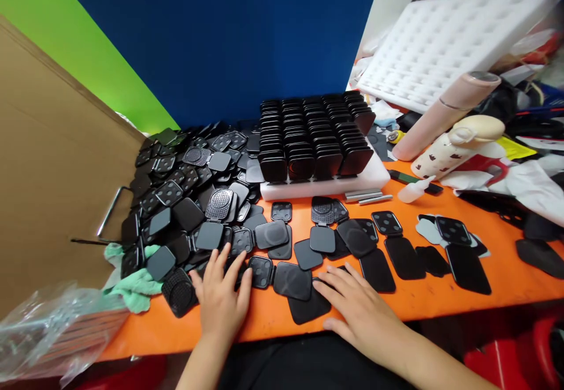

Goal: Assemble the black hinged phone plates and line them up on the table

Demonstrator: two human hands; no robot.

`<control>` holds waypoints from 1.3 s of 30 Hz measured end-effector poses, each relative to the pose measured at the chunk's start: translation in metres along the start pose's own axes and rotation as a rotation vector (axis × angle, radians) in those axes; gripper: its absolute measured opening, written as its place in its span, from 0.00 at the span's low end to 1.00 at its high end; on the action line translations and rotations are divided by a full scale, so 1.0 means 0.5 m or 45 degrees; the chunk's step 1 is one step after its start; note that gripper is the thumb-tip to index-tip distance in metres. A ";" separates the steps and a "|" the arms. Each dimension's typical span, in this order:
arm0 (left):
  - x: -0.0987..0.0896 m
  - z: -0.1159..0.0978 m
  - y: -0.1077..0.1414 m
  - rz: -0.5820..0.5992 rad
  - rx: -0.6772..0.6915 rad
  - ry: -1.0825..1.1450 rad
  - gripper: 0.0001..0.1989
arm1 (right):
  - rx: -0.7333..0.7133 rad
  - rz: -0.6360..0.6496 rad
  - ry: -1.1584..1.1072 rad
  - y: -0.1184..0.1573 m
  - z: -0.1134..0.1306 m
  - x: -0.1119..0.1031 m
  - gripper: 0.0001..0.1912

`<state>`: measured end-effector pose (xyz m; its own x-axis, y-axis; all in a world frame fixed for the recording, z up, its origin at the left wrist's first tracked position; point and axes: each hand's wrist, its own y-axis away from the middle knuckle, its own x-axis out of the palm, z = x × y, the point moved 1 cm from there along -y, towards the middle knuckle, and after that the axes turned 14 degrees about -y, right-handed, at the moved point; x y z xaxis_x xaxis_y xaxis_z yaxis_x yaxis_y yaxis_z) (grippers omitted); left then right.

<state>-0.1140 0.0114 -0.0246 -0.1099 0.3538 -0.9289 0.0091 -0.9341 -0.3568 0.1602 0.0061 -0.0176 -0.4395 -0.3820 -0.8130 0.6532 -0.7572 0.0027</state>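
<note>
My left hand [224,293] lies with fingers spread over the near edge of a heap of black hinged compact cases [188,214]. Beside its thumb is an opened compact [292,281] with one dotted face. My right hand [359,305] rests flat, fingers apart, its fingertips by a black square case [309,303]. Neither hand grips anything. Several opened cases lie just beyond my right hand, among them one with a plain black flap [404,257] and another farther right [467,268]. What lies beneath my left fingers is partly hidden.
Rows of black cases [317,137] stand in a white foam tray [326,188] at the back. Right of it are metal rods [363,196], a small dropper bottle [414,191], a knife [414,182] and a pink tumbler [447,114]. A green cloth [134,290] and plastic bag [61,334] lie left.
</note>
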 end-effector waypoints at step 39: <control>-0.051 0.080 -0.285 -0.225 -0.272 0.310 0.22 | -0.002 -0.105 -0.225 0.009 -0.002 0.009 0.19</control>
<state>-0.1521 0.1338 0.0542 0.1111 0.5336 -0.8384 0.2212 -0.8357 -0.5026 0.1618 0.0018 -0.0217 -0.5930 -0.4058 -0.6955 0.6113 -0.7891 -0.0607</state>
